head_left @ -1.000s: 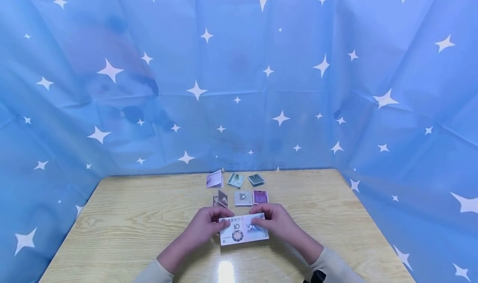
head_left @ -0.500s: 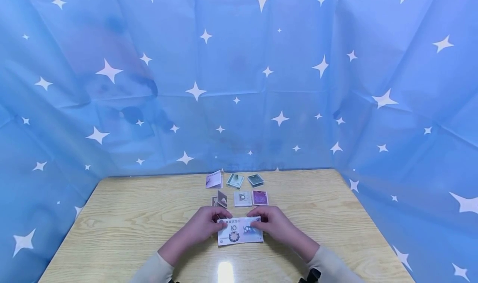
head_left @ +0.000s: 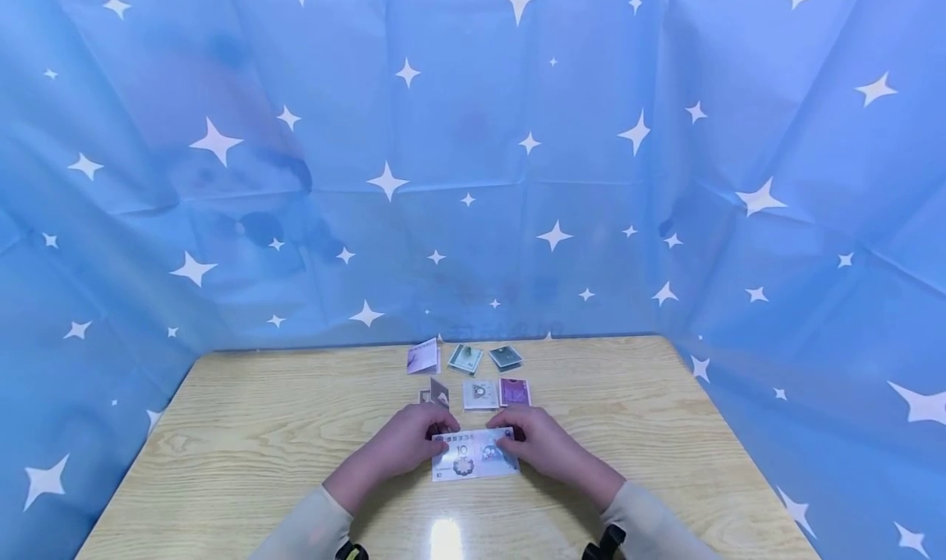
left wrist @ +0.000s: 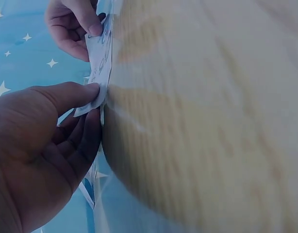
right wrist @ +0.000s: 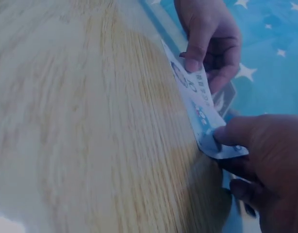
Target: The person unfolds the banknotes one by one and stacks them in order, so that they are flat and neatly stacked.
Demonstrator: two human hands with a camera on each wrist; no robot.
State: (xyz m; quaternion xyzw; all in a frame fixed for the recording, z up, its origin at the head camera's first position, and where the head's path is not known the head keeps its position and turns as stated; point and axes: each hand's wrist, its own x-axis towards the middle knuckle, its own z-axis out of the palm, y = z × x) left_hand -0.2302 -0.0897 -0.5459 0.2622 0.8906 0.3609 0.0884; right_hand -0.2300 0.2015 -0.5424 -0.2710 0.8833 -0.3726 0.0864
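A flat banknote marked 10 is held near the front of the table between both hands. My left hand pinches its left end, thumb on the printed face and fingers behind, as the left wrist view also shows with the left hand and the note. My right hand grips the right end the same way; in the right wrist view the right hand has its thumb on the note, whose corner bends under it.
Behind the hands lie several folded notes: a lilac one, a green one, a dark green one, a brown one, a pale one and a purple one. A starred blue curtain surrounds the wooden table.
Both hands have moved slightly left with the note, which lies lower and more level than a second ago. The grip at both ends looks the same, and the folded notes have not moved.
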